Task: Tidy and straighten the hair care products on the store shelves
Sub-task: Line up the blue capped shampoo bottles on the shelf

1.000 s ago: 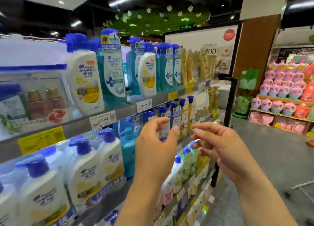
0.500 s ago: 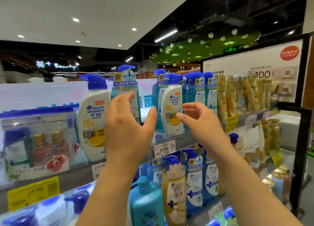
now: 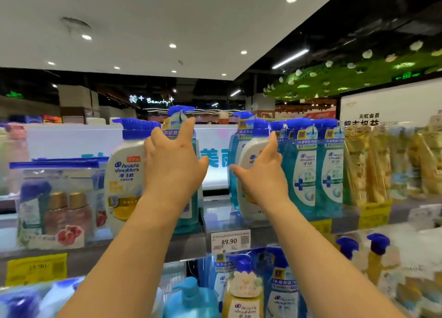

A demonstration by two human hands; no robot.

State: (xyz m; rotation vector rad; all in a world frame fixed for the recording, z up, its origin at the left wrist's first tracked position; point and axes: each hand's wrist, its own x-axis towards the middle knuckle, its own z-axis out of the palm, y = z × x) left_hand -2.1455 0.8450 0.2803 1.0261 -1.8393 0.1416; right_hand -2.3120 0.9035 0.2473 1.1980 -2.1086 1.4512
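The left hand (image 3: 173, 164), fingers spread, covers the upright teal pump bottle (image 3: 189, 207); the right hand (image 3: 262, 171), fingers splayed, touches the upright white pump bottle (image 3: 251, 150) on the top shelf (image 3: 296, 224).

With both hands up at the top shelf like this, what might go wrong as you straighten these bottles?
1. The left hand is spread against the tall teal pump bottle, beside an open gap in the row; a push could topple it that way.
2. The right hand reaches the white blue-capped bottle, tightly packed with the teal bottles; shifting it may knock its neighbours.
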